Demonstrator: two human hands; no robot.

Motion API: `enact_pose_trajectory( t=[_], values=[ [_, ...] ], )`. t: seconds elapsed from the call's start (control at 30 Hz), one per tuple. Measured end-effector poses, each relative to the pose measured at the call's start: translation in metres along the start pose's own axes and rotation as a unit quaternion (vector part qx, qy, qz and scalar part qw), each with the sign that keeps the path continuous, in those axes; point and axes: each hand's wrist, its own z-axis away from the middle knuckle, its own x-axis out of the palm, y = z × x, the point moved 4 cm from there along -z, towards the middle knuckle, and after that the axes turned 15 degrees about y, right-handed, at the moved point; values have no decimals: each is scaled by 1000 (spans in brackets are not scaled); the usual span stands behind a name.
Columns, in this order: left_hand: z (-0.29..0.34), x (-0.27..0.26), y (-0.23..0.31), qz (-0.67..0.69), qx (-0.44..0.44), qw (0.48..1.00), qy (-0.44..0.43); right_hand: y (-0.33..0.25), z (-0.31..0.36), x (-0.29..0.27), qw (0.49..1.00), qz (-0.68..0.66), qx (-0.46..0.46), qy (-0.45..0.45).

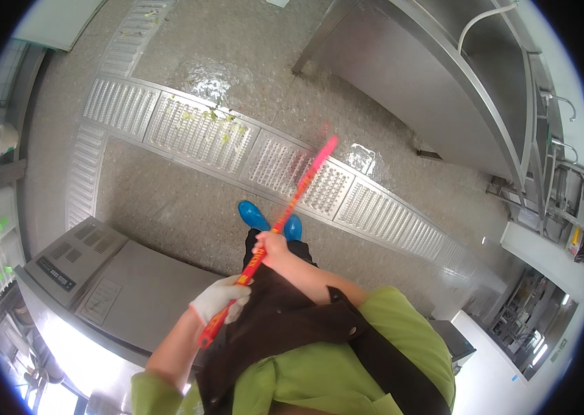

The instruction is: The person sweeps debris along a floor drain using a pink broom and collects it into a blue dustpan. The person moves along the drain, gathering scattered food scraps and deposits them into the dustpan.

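Both my hands grip a long red pole [257, 257] with yellow markings, held slantwise in front of my body. My left hand [221, 299], in a white glove, is closed round it close to its near end. Farther up, my bare right hand [271, 247] is wrapped round the shaft. The pole's far end is a narrow pink part [325, 151] over the metal drain grating [264, 162]; its exact kind and whether it touches the floor I cannot tell. Green leaf scraps [225, 137] lie on the grating beyond, to the left.
Blue shoe covers [254, 215] are on my feet, just short of the grating. A steel counter [402, 76] stands at the far right. On the near left is a grey metal appliance [143, 280]. Wet patches [210, 84] shine on the floor.
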Motion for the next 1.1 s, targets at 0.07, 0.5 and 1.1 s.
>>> enact_pose_trajectory(
  t=[0.07, 0.5, 1.1],
  values=[
    [-16, -6, 13, -24, -23, 999, -6, 0, -10, -3, 997, -38, -8, 65],
    [66, -51, 29, 8, 87, 972, 220, 58, 39, 148, 978, 86, 28, -188],
    [40, -4, 272, 87, 43, 995, 26, -143, 2, 248, 994, -84, 38, -50]
  ],
)
